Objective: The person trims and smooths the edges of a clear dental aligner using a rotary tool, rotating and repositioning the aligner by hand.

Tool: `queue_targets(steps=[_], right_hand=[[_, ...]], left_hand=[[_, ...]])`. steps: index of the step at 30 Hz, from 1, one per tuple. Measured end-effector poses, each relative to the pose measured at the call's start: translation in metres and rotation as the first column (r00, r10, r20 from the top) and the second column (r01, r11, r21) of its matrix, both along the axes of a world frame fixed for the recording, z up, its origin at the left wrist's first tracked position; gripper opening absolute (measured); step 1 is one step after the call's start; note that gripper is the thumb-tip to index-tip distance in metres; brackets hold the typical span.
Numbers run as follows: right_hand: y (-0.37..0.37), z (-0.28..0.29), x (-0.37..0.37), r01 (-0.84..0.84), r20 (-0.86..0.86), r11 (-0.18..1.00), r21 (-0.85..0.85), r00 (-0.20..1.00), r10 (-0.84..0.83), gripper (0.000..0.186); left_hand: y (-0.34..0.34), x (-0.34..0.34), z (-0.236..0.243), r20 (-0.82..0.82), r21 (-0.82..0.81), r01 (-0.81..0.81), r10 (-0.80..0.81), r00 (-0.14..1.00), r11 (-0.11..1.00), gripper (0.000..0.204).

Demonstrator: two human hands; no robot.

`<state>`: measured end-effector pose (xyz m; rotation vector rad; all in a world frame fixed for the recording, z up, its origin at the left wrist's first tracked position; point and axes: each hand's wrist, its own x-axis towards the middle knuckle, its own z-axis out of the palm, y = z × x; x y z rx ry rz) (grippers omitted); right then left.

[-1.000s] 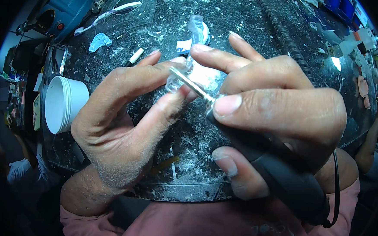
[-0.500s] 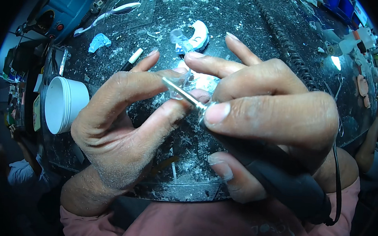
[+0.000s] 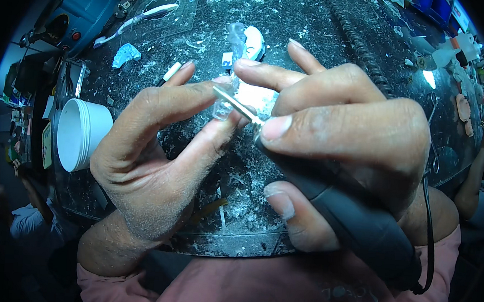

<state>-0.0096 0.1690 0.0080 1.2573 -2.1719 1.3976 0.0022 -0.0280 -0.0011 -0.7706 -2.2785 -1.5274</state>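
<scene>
Between the thumb and fingers of my left hand is a clear moulded plastic piece, gripped near the centre of the view. My right hand is closed around a black handheld rotary tool; its thin metal tip lies over the clear piece, and whether they touch is hard to tell. My right fingertip rests by the piece's upper part. Behind both hands sits a white and pale blue horseshoe-shaped dental model, partly hidden. A glare patch below it obscures detail.
Dusty dark bench; white tub, blue moulded piece, toothbrush, marker and blue machine at left. A coiled hose and pink pieces lie right. Other people's arms show at left and right.
The clear piece dipped about half a second ago and is raised again now. My right hand and tool have shifted slightly left and upward, while my left hand stays nearly in place.
</scene>
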Motion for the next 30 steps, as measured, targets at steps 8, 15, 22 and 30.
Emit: queue_targets(steps=[8,15,22,30], right_hand=[[0.006,0.008,-0.004,-0.152,-0.091,0.986,-0.061,0.985,0.146,0.036],[0.010,-0.008,-0.014,-0.182,-0.288,0.983,-0.034,0.943,0.165,0.035],[0.008,-0.006,-0.002,0.033,-0.016,0.998,-0.061,0.999,-0.034,0.036],[0.016,0.028,-0.013,-0.088,-0.186,0.990,-0.113,0.980,0.066,0.032]], left_hand=[[0.005,0.000,0.005,-0.025,-0.034,0.004,-0.005,1.000,0.999,0.022],[0.007,0.000,-0.002,0.050,0.152,0.029,-0.037,0.998,0.988,0.022],[0.007,-0.001,-0.003,0.194,0.303,0.016,-0.078,0.978,0.953,0.022],[0.004,-0.010,-0.009,0.245,0.552,0.201,-0.388,0.889,0.809,0.032]])
